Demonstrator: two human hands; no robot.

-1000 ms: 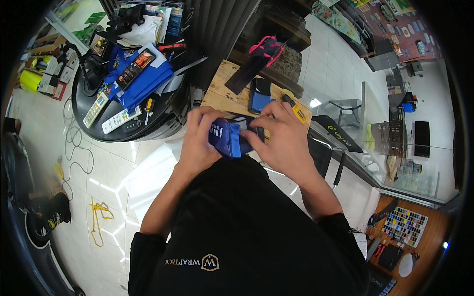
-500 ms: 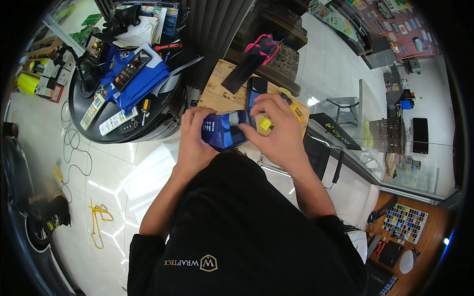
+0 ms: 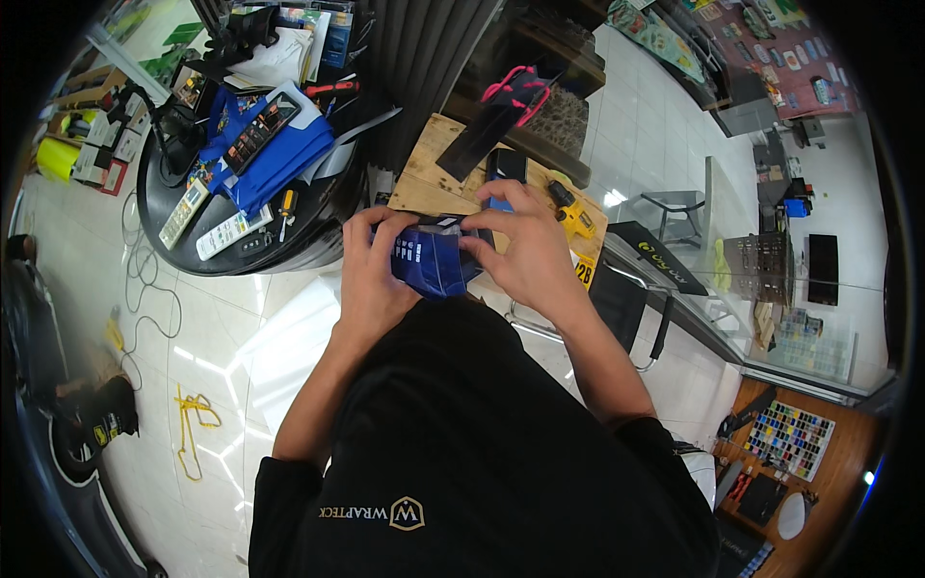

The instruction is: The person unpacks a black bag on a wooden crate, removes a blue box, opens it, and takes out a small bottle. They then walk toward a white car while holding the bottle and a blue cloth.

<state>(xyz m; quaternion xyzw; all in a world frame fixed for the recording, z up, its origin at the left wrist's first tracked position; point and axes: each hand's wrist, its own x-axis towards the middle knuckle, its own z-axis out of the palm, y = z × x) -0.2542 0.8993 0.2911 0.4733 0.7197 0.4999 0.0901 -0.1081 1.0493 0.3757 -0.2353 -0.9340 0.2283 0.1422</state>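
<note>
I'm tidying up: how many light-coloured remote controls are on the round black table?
2: a cream remote near the left edge of the table, and a white remote to its right. Others may be hidden.

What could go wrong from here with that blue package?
The left hand grips the blue package, which might drop if that grip slips. The right hand has its fingers at the package's end, so rough handling could crumple it. The yellow and black tool lies near that hand on the wooden table and might get knocked.
</note>
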